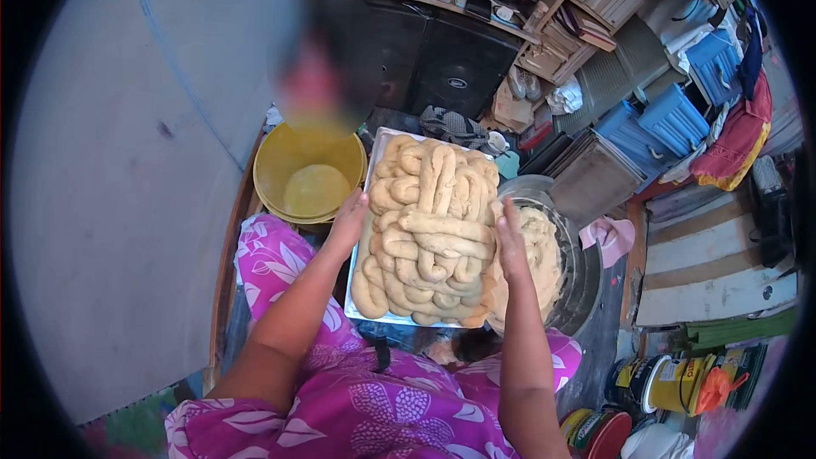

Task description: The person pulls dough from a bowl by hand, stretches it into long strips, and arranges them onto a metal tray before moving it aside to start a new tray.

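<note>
A metal tray [356, 289] heaped with thick ropes of dough [433, 234] lies in front of me at lap height. The ropes are stacked in crossing layers. My left hand [348, 219] is at the tray's left edge, fingers wrapped against it. My right hand [510, 238] is at the right side of the heap, palm inward and fingers extended upward; the tray's right edge is hidden there. Right of the tray, partly behind my right hand, a large round metal basin [582, 276] holds a mass of pale dough [542, 255].
A yellow bucket [310, 174] stands left of the tray, with a person [327, 59], blurred, behind it. Black speakers [455, 68] and a shelf [552, 55] are at the back. Blue containers [671, 115] are at right; tubs [680, 382] stand lower right. A wall [127, 204] borders the left.
</note>
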A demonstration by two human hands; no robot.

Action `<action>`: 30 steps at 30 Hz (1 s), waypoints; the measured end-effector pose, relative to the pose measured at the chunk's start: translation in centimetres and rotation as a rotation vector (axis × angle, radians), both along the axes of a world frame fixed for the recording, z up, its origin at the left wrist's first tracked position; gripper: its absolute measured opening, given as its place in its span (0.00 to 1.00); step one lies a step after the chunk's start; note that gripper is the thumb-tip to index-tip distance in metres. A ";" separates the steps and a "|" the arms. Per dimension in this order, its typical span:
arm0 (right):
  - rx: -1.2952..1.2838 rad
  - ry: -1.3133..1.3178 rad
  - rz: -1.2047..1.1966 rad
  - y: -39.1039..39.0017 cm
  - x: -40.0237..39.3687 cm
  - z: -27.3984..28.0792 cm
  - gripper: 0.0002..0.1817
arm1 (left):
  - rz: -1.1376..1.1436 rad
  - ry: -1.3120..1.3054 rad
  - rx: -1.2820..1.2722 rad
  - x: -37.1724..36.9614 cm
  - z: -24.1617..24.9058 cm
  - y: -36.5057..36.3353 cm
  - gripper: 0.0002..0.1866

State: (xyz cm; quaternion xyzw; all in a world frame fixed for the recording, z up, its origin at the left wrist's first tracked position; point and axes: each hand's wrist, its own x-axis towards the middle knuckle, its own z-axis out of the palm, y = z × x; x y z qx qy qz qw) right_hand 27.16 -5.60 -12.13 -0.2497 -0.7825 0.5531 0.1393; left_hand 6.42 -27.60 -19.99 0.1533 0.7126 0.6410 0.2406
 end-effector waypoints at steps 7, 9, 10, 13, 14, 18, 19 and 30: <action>-0.699 0.271 -1.025 -1.6 10.7 -12.8 0.34 | 0.092 -0.374 0.136 1.9 -2.8 0.0 0.29; -1.150 0.410 -0.916 -6.7 12.6 -15.3 0.32 | 0.091 -0.389 0.148 2.1 -4.4 0.0 0.27; -1.150 0.338 -0.929 -9.6 11.8 -14.3 0.33 | 0.104 -0.398 0.171 2.2 -5.1 -0.2 0.26; -1.290 0.348 -0.870 -12.6 10.0 -11.5 0.36 | -0.044 -0.623 0.242 1.0 -5.8 -1.1 0.23; -1.415 0.412 -0.772 -12.8 10.0 -11.4 0.37 | -0.026 -0.587 0.170 0.9 -6.0 -1.2 0.21; -1.351 0.357 -0.732 -12.9 10.3 -12.1 0.39 | -0.034 0.029 -0.283 1.3 -5.7 -1.6 0.21; -1.324 0.335 -0.734 -12.8 10.5 -12.3 0.40 | -0.038 0.044 -0.287 1.7 -5.1 -1.7 0.21; -1.136 0.471 -0.727 -7.4 13.5 -14.8 0.39 | -0.014 -0.414 -0.165 8.1 -7.3 -4.1 0.16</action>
